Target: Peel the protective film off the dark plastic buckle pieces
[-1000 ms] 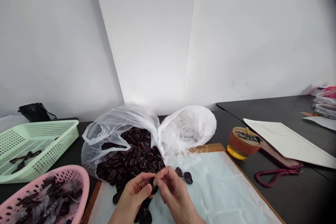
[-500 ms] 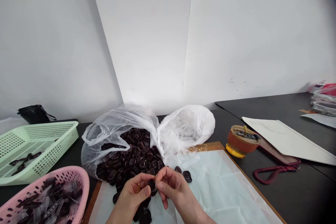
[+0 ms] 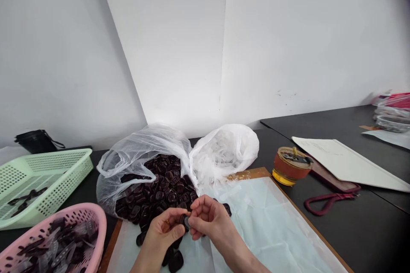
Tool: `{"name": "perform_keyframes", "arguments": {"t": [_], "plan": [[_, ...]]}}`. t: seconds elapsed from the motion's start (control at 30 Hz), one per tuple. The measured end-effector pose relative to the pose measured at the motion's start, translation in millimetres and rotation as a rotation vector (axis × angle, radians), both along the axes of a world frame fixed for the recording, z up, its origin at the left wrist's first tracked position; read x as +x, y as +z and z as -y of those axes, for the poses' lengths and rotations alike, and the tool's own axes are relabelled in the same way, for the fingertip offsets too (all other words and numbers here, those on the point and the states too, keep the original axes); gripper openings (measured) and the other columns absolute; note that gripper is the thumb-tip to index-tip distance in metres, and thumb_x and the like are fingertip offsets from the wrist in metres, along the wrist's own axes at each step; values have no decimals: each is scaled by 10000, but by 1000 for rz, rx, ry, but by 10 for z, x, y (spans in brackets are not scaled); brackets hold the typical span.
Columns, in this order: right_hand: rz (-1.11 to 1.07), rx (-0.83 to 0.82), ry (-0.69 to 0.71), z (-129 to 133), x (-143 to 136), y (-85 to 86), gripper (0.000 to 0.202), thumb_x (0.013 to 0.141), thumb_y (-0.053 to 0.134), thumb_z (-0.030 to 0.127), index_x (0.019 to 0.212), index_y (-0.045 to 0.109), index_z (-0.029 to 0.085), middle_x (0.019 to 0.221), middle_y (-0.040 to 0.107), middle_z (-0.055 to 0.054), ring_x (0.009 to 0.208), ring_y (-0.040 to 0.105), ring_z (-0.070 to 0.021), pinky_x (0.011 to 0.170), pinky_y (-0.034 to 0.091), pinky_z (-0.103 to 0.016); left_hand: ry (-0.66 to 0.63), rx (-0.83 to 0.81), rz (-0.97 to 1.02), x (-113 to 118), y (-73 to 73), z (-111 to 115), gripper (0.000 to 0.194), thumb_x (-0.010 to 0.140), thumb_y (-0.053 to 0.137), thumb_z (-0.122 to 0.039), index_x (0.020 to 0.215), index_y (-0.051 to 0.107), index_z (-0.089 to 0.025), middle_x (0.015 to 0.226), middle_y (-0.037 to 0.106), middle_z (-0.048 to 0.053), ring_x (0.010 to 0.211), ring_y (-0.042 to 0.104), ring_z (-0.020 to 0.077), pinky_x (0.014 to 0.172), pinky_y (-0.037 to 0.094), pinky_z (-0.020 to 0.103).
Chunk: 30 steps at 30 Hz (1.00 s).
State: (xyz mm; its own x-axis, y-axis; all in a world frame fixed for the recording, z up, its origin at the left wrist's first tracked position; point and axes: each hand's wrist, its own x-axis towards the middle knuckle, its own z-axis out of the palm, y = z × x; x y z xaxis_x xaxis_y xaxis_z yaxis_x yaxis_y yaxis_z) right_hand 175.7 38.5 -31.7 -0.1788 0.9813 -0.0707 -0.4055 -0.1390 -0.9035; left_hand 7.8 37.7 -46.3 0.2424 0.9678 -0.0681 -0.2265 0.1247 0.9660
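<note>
Between thumb and fingers of my left hand point(image 3: 162, 235) is a small dark brown plastic piece point(image 3: 183, 219), held just above the paper. A greyish round part shows on its side facing right. My right hand point(image 3: 212, 222) is closed in a pinch against that side; its fingertips hide whatever they hold. Behind my hands, a heap of similar glossy dark pieces point(image 3: 166, 183) spills from a clear plastic bag point(image 3: 128, 153). More loose pieces point(image 3: 176, 261) lie below my hands, and one sits partly hidden behind my right hand.
A white bag point(image 3: 237, 145) of translucent bits stands behind the papered board point(image 3: 272, 217). At left are a pink basket point(image 3: 101, 226) and a green basket point(image 3: 68, 179) with parts inside. To the right lie a round amber container point(image 3: 290, 168), red-handled pliers point(image 3: 325, 202) and a notebook point(image 3: 349, 160).
The piece in my left hand now shows a greyish round part. My right hand has tilted, with its fingers curled more tightly beside the piece. The whole view has shifted slightly.
</note>
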Motion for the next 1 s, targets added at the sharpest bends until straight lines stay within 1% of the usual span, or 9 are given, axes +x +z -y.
{"name": "perform_keyframes", "arguments": {"t": [0.07,0.17,0.27,0.4,0.5,0.6,0.77,0.87,1.0], "plan": [[2,-7,-6,-12,2,-27,486,533,901,378,822,575,163,583,636,52,428,588,-101,413,502,-210,15,4,-30,-19,3,-1,311,671,856,-346,953,784,-235,973,776,53,925,648,210,842,474,274],[21,-1,-5,-11,3,-41,448,552,880,307,828,559,164,581,636,61,421,588,-98,407,498,-204,16,4,-82,-40,27,3,314,659,861,-346,946,791,-240,969,778,49,913,647,207,823,482,258],[76,26,-16,4,4,-27,387,596,838,246,840,546,170,581,625,71,420,578,-90,406,487,-194,17,12,-135,-33,59,10,330,637,871,-355,938,799,-241,945,780,48,880,648,205,787,493,244],[136,36,-23,17,10,-7,358,612,806,221,839,531,183,579,597,88,416,541,-75,402,474,-188,0,33,-177,-10,91,17,319,617,877,-362,906,811,-243,917,774,46,870,652,221,770,513,252],[154,41,-17,19,17,13,325,622,771,184,836,526,187,580,590,92,417,534,-71,397,462,-182,-4,59,-194,-1,94,12,303,635,866,-357,912,813,-249,931,767,47,883,652,229,786,520,262],[157,44,5,22,25,44,292,627,729,144,830,523,185,583,595,91,415,532,-69,397,455,-181,-19,94,-184,4,82,5,295,630,868,-355,899,816,-244,933,760,53,874,655,234,769,527,266],[135,34,33,23,42,69,287,616,701,125,822,511,185,568,604,91,413,534,-74,401,450,-185,0,83,-161,13,75,22,283,627,876,-323,894,815,-252,935,748,42,901,651,228,797,519,254],[103,23,43,19,48,62,291,619,709,141,830,513,182,570,612,88,410,538,-75,408,450,-189,-29,81,-155,15,83,33,280,640,867,-323,902,811,-240,925,740,46,875,651,225,776,522,260],[109,28,41,12,48,51,301,615,725,153,828,515,184,575,610,86,415,533,-76,409,441,-189,-16,87,-157,13,83,32,296,637,870,-329,907,810,-226,948,730,59,906,649,241,789,523,277]]}}
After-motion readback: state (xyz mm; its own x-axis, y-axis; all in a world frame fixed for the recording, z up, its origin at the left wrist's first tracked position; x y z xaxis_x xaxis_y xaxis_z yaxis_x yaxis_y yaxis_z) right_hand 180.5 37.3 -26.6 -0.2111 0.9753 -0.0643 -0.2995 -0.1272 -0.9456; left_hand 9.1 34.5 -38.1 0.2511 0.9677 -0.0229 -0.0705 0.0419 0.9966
